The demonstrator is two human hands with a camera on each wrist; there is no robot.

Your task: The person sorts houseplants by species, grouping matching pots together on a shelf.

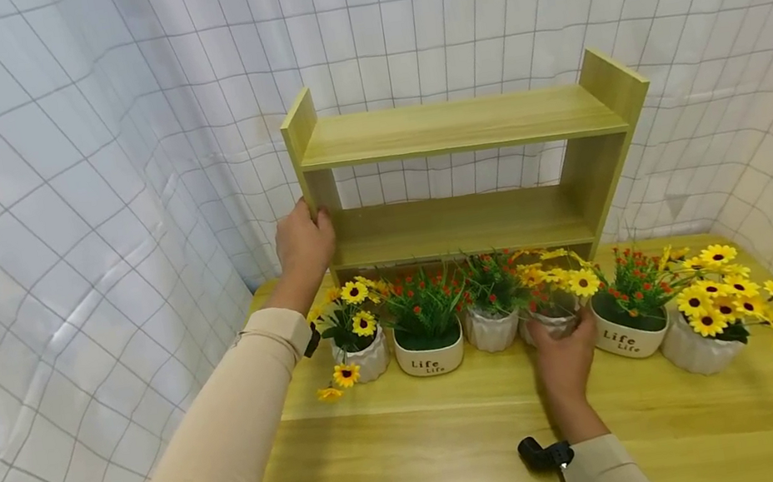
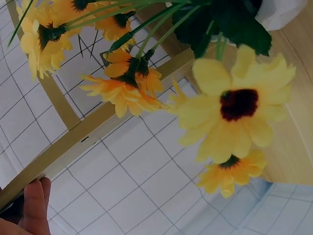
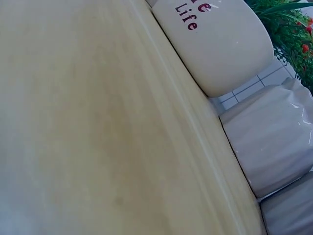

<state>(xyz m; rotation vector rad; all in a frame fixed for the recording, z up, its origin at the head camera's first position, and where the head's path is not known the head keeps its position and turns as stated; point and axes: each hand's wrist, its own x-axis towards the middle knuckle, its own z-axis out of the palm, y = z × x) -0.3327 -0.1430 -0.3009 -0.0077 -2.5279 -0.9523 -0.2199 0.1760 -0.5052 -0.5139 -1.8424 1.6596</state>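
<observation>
In the head view a two-tier wooden shelf (image 1: pixel 459 124) stands at the back of the table. My left hand (image 1: pixel 305 244) grips its left side panel, thumb at the front; the left wrist view catches the fingers (image 2: pixel 36 203) against the panel's edge. My right hand (image 1: pixel 566 356) holds a small white flower pot (image 1: pixel 555 325) with yellow flowers (image 1: pixel 558 278), thumb on the left and fingers on the right. This pot is partly hidden by the hand. Right beside it is a white pot (image 1: pixel 493 330) of red-flowered greenery.
Left in the row are a yellow-flowered pot (image 1: pixel 367 360) and a cream "Life" planter (image 1: pixel 432 361). To the right stand another "Life" planter (image 1: pixel 631 339) and a fuller yellow-flowered pot (image 1: pixel 703 347). The wooden table (image 1: pixel 420 455) extends in front; a white grid-patterned curtain (image 1: pixel 441 13) surrounds it.
</observation>
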